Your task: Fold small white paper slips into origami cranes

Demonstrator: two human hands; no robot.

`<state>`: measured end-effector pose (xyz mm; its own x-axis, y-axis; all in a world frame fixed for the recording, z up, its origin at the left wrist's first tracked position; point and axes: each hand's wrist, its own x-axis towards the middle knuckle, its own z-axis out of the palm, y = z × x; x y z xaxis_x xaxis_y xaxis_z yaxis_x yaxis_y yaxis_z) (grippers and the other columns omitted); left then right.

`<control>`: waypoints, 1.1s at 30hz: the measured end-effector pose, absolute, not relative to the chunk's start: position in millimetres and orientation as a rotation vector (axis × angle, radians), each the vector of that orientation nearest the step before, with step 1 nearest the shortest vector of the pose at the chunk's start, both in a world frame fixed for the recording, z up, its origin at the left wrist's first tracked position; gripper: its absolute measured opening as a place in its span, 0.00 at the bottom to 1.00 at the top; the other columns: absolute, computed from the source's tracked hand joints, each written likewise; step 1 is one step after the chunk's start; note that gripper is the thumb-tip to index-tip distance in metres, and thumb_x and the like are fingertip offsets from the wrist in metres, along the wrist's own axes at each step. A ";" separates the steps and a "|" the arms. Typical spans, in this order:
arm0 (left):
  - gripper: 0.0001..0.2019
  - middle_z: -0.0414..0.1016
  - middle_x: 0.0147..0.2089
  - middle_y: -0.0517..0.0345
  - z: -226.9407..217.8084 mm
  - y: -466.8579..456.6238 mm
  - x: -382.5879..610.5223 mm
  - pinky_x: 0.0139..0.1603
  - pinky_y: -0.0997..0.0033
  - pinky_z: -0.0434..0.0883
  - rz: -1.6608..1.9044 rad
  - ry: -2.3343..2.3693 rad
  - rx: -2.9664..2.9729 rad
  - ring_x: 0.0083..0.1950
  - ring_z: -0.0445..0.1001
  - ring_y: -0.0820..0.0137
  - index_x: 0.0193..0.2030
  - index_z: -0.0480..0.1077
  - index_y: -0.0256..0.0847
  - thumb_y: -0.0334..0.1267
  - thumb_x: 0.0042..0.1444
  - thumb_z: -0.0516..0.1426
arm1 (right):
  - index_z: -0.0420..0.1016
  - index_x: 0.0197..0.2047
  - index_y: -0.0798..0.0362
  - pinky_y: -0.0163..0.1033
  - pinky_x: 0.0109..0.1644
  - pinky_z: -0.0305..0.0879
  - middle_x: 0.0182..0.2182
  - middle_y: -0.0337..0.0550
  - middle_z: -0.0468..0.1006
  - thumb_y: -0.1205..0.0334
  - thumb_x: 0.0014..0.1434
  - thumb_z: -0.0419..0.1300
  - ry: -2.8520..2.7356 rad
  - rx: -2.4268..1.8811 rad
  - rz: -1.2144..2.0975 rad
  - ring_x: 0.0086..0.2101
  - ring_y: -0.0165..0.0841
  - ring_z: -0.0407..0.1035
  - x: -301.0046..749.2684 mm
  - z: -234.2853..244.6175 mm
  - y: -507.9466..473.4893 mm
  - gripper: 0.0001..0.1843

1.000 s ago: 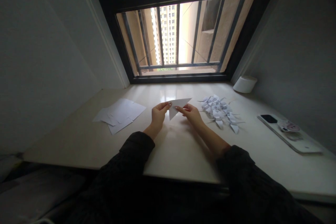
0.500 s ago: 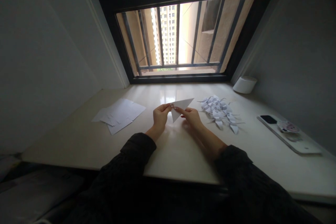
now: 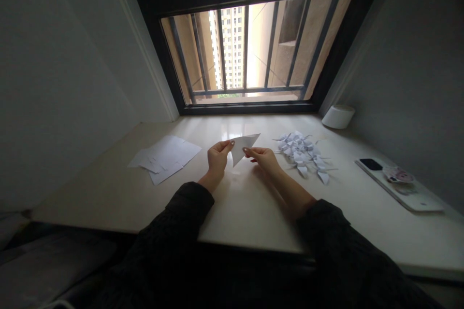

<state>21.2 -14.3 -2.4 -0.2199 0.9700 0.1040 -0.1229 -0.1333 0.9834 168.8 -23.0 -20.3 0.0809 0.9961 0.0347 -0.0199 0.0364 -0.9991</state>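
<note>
I hold a white paper folded into a triangle just above the pale table, in front of the window. My left hand pinches its left corner between thumb and fingers. My right hand pinches the paper's lower right edge with closed fingers. One tip of the triangle points to the right, another points down toward the table. Dark sleeves cover both my forearms.
A loose stack of white paper sheets lies to the left. A pile of several small folded paper figures lies to the right. A phone lies at the far right, and a white round object sits by the barred window.
The folded triangle has shifted slightly left and lower between my hands. Both hands kept their pinch on it.
</note>
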 end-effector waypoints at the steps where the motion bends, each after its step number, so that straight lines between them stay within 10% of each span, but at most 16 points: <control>1: 0.11 0.80 0.36 0.53 -2.4 -13.9 20.8 0.40 0.68 0.68 1.516 1.203 1.079 0.38 0.75 0.67 0.33 0.76 0.38 0.41 0.43 0.64 | 0.79 0.26 0.56 0.36 0.30 0.63 0.25 0.47 0.79 0.43 0.40 0.66 -1.165 -1.229 1.118 0.28 0.33 0.71 169.8 -19.6 -23.0 0.22; 20: 0.26 0.79 0.40 0.52 -2.1 -11.6 16.9 0.44 0.67 0.70 1.457 0.984 1.227 0.40 0.76 0.67 0.51 0.72 0.40 0.44 0.44 0.64 | 0.74 0.21 0.54 0.35 0.32 0.60 0.21 0.41 0.75 0.47 0.39 0.69 -1.064 -1.109 1.187 0.25 0.28 0.66 165.6 -22.3 -24.9 0.18; 33: 0.19 0.78 0.29 0.52 -3.0 -15.9 16.3 0.36 0.69 0.67 1.127 1.055 1.366 0.31 0.74 0.67 0.28 0.78 0.35 0.52 0.41 0.64 | 0.78 0.22 0.52 0.36 0.33 0.58 0.21 0.40 0.75 0.50 0.37 0.70 -0.868 -1.063 1.278 0.27 0.30 0.66 163.7 -25.1 -25.1 0.14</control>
